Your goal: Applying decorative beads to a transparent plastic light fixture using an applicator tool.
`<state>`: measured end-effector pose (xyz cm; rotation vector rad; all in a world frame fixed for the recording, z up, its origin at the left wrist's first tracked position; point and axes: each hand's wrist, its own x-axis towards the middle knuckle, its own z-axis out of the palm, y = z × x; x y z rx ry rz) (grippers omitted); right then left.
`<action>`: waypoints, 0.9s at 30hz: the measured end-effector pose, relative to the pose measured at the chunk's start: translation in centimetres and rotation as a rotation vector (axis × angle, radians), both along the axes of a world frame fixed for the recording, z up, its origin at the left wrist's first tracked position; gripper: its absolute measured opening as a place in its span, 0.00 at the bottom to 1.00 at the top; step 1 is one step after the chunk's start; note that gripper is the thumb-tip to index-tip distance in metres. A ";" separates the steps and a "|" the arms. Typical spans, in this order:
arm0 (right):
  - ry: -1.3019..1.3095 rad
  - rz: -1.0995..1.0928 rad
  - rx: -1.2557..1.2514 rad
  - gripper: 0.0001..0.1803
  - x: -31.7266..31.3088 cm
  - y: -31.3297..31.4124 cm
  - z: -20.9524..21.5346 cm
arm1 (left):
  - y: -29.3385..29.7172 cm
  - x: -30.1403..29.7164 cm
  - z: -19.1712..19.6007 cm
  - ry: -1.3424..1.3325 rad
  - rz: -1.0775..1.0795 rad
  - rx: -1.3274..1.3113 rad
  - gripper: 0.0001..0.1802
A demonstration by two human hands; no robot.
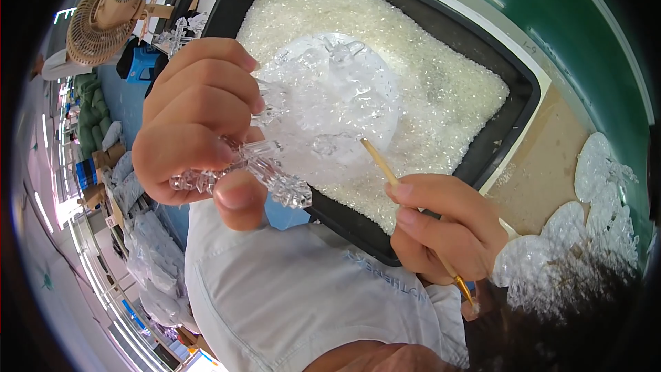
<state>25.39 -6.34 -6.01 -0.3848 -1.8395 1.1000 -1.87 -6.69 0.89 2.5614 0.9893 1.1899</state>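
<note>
My left hand (200, 124) is closed round the branching stem of a clear ornament (275, 179). A round clear disc (330, 96) with raised shapes on its face belongs to it or lies right behind it; the join is hidden by my fingers. Pinched in my right hand (451, 224) is a slim paintbrush (379, 162). Its bare wooden tip points up and left, at the disc's lower edge; I cannot tell whether they touch. The metal collar and bristle end stick out below my right hand. Both the disc and the stem are over the tray's near left part.
A black tray (506, 131) holds glittering clear granules (441, 76). Several clear round pieces (544, 248) are at the right on the table (544, 158). A tan fan (103, 17) stands at upper left, near tools (182, 7) on the tabletop. Plastic bags (151, 262) are further left.
</note>
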 end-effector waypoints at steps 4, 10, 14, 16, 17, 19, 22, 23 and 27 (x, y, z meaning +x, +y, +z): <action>-0.013 0.096 -0.069 0.25 0.6 0.6 0.8 | -0.4 -0.1 -0.2 -0.032 0.046 0.019 0.22; -0.089 0.191 -0.195 0.22 1.4 0.4 1.1 | 0.0 -0.1 -0.1 -0.042 0.048 0.027 0.21; -0.098 0.103 -0.077 0.18 1.2 0.7 1.1 | 0.3 -0.2 0.2 0.012 -0.017 -0.009 0.20; -0.091 0.168 -0.101 0.18 0.9 0.6 0.7 | 0.2 0.1 -0.5 -0.030 0.005 0.026 0.20; -0.047 0.056 -0.074 0.19 0.3 0.2 0.2 | 0.2 0.3 -0.7 -0.072 0.024 0.059 0.20; -0.004 -0.054 -0.047 0.20 0.2 0.1 0.0 | 0.1 0.2 -0.3 -0.047 0.022 0.039 0.20; -0.008 0.069 -0.044 0.20 0.5 0.3 0.1 | 0.2 0.0 0.1 -0.011 0.003 0.013 0.21; 0.027 0.008 -0.043 0.19 0.1 0.0 -0.3 | 0.2 -0.1 0.1 0.002 -0.010 0.007 0.21; 0.004 0.078 -0.024 0.20 0.6 0.5 0.1 | 0.2 -0.5 0.3 0.035 -0.031 -0.016 0.22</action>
